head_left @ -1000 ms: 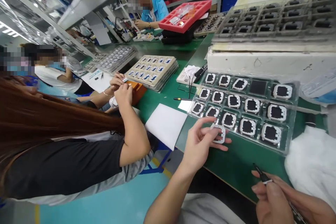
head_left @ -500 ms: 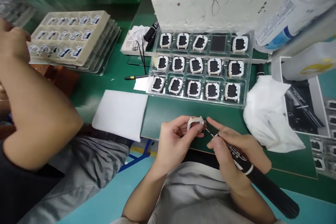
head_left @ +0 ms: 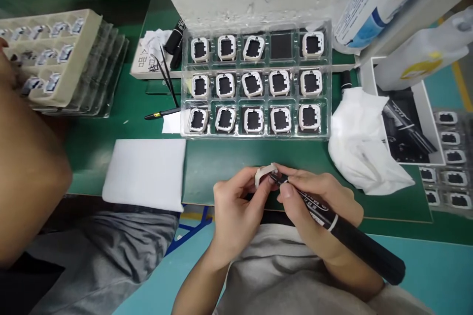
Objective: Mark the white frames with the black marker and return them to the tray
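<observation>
A pale watch-case frame [head_left: 263, 173] is pinched between the thumb and fingers of my left hand [head_left: 240, 206], tilted so that its side faces up. My right hand [head_left: 314, 202] grips a black marker pen [head_left: 328, 221] the way one holds a pencil. The pen's tip meets the frame or lies very close to it, and my left thumb partly hides that spot. Beyond my hands lies a clear plastic tray [head_left: 258, 137] with several similar white frames in its pockets. One pocket in the back row shows only its dark pad [head_left: 281, 47].
At left, a co-worker's arm [head_left: 29, 157] is beside stacked trays [head_left: 92, 59] of parts. A white foam sheet [head_left: 146, 172], tweezers [head_left: 168, 78] and markers [head_left: 175, 42] lie left. At right are a crumpled white cloth [head_left: 365, 142], an open box [head_left: 438, 155] and bottles [head_left: 414, 61].
The pen tip has come up to the frame, and my right fingers have closed in toward my left hand. The view has shifted right. The co-worker's arm is lower in view.
</observation>
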`<action>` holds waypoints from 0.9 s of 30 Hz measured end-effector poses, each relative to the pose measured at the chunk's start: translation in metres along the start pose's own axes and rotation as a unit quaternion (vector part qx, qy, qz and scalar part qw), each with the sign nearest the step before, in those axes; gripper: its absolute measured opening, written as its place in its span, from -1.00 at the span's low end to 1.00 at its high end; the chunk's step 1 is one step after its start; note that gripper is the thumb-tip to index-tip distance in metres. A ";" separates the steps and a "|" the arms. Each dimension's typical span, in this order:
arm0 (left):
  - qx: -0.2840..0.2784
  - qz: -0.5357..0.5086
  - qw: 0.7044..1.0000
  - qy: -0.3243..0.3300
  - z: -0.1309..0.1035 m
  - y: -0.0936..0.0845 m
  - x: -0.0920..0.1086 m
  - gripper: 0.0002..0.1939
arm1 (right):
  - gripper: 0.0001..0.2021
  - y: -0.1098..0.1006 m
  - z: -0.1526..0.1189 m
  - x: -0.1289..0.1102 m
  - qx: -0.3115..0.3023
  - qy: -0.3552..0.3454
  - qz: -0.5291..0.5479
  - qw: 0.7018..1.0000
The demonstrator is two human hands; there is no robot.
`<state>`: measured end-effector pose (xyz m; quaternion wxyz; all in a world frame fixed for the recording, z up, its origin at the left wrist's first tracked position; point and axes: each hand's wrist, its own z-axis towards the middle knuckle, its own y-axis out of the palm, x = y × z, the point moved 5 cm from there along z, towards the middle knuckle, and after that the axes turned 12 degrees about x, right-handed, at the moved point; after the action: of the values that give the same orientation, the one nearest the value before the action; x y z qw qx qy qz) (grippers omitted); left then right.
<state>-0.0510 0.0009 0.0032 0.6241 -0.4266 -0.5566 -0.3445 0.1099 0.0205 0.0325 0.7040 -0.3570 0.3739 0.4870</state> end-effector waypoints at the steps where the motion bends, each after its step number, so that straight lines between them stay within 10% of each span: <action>1: 0.000 0.002 1.000 0.005 0.000 0.000 0.000 -0.92 | -0.86 0.001 0.000 0.000 0.001 0.001 -0.001 1.000; 13: 0.013 0.056 0.998 0.037 -0.006 0.001 -0.001 -0.90 | -0.85 -0.001 0.000 0.000 0.009 -0.009 0.001 1.000; 21: 0.019 0.094 0.992 0.085 -0.007 -0.002 0.003 -0.90 | -0.72 0.005 -0.003 -0.012 0.000 -0.149 -0.046 0.988; 27: 0.033 0.094 0.991 0.090 -0.004 -0.002 0.004 -0.89 | -0.78 0.000 -0.001 -0.002 -0.020 -0.050 -0.007 0.999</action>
<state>-0.0505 -0.0037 0.0078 0.7150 -0.4234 -0.4671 -0.3022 0.1088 0.0187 0.0339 0.7179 -0.3488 0.3265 0.5064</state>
